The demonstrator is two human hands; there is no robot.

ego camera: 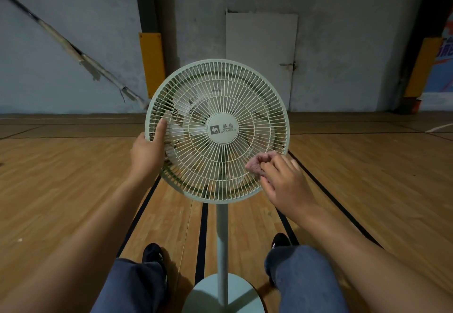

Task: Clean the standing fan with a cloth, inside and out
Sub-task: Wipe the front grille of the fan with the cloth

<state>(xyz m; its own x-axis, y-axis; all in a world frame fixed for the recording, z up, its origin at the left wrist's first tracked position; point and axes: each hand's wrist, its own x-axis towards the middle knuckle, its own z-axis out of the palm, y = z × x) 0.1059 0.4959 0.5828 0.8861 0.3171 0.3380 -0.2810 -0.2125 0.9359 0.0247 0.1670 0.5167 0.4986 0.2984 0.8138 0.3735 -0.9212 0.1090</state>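
Right hand point(284, 180) pinches the pink cloth point(258, 163) at its fingertips — pressed to the fan point(217, 130) grille; left hand point(147, 150) grips the rim.

Wooden court floor point(73, 177) with black lines, grey-blue wall point(61, 55), white door point(261, 55), yellow padded posts point(151, 65), dim light.

standing fan point(217, 131) upright on floor point(73, 177), before wall point(73, 55) | left hand point(147, 150) on grille's left rim | right hand point(284, 180) with cloth point(257, 163) at grille's lower right | door point(262, 50) behind fan
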